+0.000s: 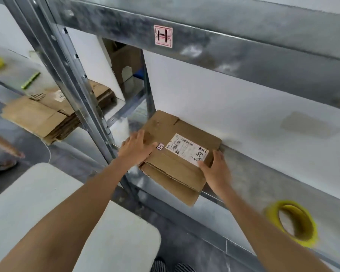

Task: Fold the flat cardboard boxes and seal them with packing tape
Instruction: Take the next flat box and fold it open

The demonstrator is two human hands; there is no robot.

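Head view. Shows flat boxes [177,160] at centre, stacked on a metal shelf [253,173], overhanging its front edge toward 6 o'clock. At 9 o'clock of the stack, left hand [134,149], fingers straight, pressing flat on top. At 3 o'clock, right hand [214,167], fingers curled round the side edge, thumb on the label [186,149]. At 4 o'clock, tape roll [294,222], well apart. Risk: lower sheets sliding off the overhang if only the top one lifts; loose stacking to blame.

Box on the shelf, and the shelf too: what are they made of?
The box looks like brown cardboard: dull, matte, creased, with thin layered edges at the front. The shelf looks like metal, probably galvanised steel, since it is grey, mottled and a little shiny.
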